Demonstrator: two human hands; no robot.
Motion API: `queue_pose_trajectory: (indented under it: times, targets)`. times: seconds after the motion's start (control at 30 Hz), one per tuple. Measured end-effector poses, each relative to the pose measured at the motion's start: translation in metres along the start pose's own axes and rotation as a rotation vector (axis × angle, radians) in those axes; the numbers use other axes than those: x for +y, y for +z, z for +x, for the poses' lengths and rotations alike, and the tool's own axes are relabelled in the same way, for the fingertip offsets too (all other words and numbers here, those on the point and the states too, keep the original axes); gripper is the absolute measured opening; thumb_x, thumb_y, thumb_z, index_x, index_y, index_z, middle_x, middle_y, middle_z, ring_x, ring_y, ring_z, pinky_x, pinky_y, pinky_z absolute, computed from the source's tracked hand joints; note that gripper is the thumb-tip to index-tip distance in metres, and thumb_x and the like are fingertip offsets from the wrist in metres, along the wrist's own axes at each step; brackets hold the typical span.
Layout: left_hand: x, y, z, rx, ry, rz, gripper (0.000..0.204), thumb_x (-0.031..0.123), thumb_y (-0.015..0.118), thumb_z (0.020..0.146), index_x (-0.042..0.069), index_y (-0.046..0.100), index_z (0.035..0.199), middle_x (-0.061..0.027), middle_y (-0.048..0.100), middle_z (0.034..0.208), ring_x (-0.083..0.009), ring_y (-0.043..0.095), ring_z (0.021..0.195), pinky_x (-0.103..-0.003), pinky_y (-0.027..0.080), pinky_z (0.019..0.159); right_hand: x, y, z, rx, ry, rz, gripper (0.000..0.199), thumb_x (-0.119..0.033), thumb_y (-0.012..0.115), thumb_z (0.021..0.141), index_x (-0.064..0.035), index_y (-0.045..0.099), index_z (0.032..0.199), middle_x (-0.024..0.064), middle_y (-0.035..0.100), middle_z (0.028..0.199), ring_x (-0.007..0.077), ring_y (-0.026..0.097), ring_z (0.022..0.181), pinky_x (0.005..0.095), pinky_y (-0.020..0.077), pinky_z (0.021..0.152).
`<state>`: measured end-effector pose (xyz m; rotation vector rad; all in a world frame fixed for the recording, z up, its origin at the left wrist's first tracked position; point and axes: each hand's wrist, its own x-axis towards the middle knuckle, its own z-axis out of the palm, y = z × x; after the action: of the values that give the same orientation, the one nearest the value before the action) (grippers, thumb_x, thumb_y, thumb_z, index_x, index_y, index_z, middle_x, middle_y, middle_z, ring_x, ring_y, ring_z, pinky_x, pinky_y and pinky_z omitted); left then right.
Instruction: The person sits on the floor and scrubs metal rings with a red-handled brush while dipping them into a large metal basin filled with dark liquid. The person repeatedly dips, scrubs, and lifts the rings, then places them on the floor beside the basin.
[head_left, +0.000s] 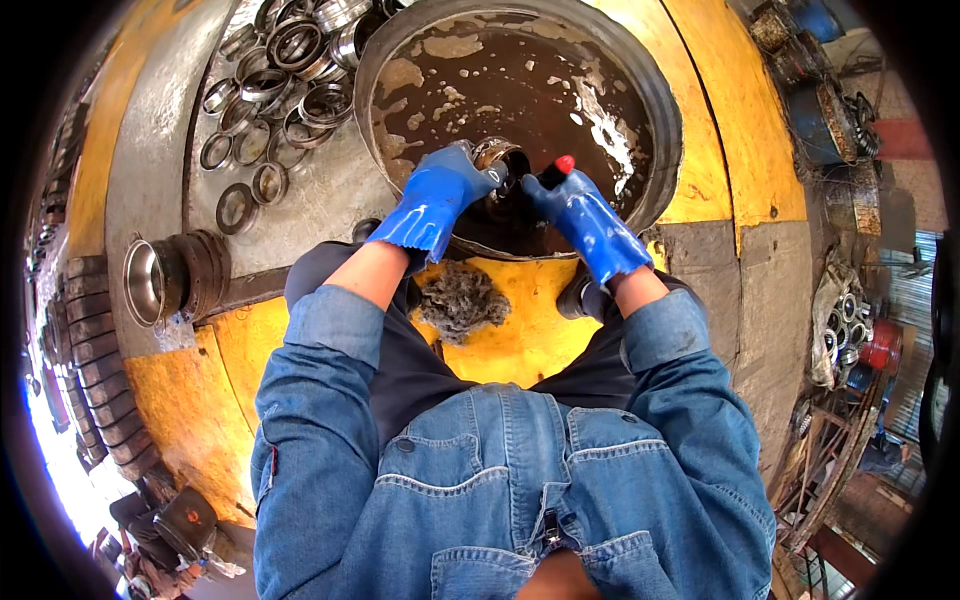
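Observation:
My left hand [445, 190], in a blue rubber glove, is closed on a wet, dark metal ring [497, 152] above the near part of a large round basin [667, 160]. Brown liquid [470, 90] with patches of foam fills the basin. On the right side of the ring, my right hand [580, 208], gloved in blue too, is closed around a tool with a dark body and a red end [565, 164]. The tool's working end is hidden by the glove and the ring. Between my feet lies a grey, shaggy clump of fibres [462, 302].
Several metal rings [265, 85] are heaped left of the basin, with a flat ring [237, 208] nearer me. A row of larger rings [155, 282] lies on its side at the left. Far right are a sack of metal rings [848, 330] and drums [820, 120].

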<state>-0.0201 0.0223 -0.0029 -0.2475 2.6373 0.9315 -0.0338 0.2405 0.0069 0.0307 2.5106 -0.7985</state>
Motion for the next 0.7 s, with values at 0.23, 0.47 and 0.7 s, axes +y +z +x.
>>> queue_pose_trajectory:
  times: [0.23,0.47,0.7]
  targets:
    - [0.003,-0.008,-0.002,-0.055,-0.018,-0.020,0.072,0.059,0.072,0.084,0.003,0.070,0.130,-0.0268,0.072,0.125,-0.0425,0.068,0.119,-0.047,0.053,0.103,0.008,-0.012,-0.002,-0.361,0.189,1.040,0.029,-0.038,0.074,0.097,-0.0113,0.075,0.110,0.0064,0.073,0.084,0.0131,0.064,0.065,0.0273,0.0481,0.053]
    - [0.010,-0.006,-0.002,-0.065,-0.020,-0.021,0.073,0.058,0.074,0.084,0.003,0.069,0.131,-0.0265,0.071,0.127,-0.0419,0.067,0.121,-0.047,0.053,0.104,0.025,0.007,0.003,-0.027,-0.051,0.225,0.047,-0.051,0.074,0.091,-0.0058,0.075,0.101,0.0129,0.075,0.080,0.0275,0.072,0.075,0.0410,0.0568,0.071]
    - [0.015,-0.011,-0.016,-0.079,-0.028,0.005,0.072,0.051,0.077,0.084,0.006,0.066,0.138,-0.0228,0.070,0.133,-0.0401,0.066,0.125,-0.046,0.053,0.107,0.059,-0.004,0.023,0.095,-0.005,0.199,0.038,-0.043,0.071,0.094,-0.0048,0.076,0.099,0.0088,0.078,0.086,0.0174,0.073,0.081,0.0363,0.0566,0.075]
